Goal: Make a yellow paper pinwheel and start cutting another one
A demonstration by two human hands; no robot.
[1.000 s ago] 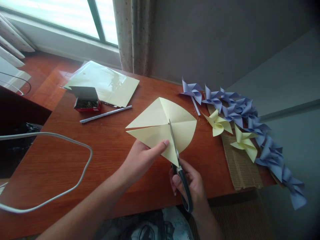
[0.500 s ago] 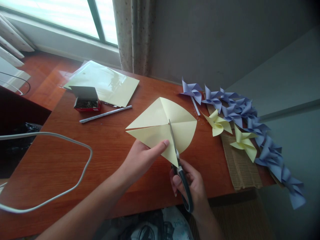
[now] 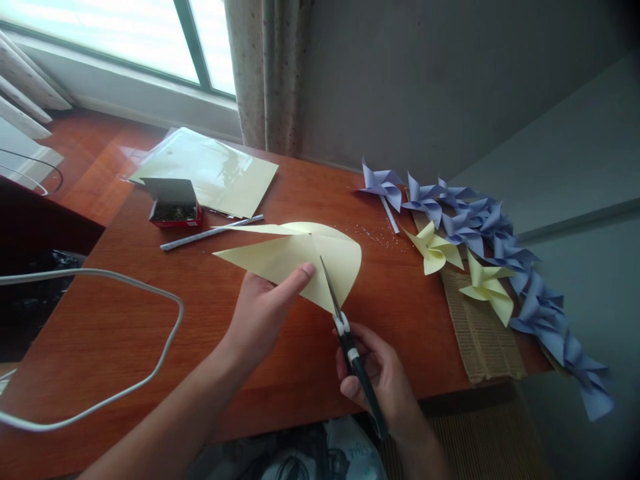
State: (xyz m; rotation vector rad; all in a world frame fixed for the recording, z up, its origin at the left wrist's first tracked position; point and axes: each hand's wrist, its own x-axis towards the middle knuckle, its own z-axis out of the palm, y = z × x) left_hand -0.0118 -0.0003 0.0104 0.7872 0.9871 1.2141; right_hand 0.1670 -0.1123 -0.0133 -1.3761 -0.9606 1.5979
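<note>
1. The wooden desk (image 3: pixel 150 333) carries everything. One yellow paper square (image 3: pixel 295 257), creased and already part cut, is lifted off the middle of the desk. The left hand (image 3: pixel 263 310) pinches its near edge, thumb on top. That thumb sits just beside the blades, so a slip could nick it.
2. One pair of scissors (image 3: pixel 345 333) is gripped in the right hand (image 3: pixel 380 380), fingers closed round the black handles, blades nearly shut in the paper's near corner. Since the sheet hangs unsupported, it could flex and send the cut off the crease, or too far into the centre.
3. One white cable (image 3: pixel 165 347) loops along the left edge; an elbow could snag it.
4. One clear sleeve of yellow sheets (image 3: pixel 210 170) lies at the far left corner.
5. Pinwheels along the right edge: two yellow pinwheels (image 3: pixel 435 250), plus a heap of purple pinwheels (image 3: pixel 505 250) too overlapped to count.
6. One white rolled stick (image 3: pixel 210 231) lies beside one open red box (image 3: pixel 175 207) of small bits. Bump it and they scatter.
</note>
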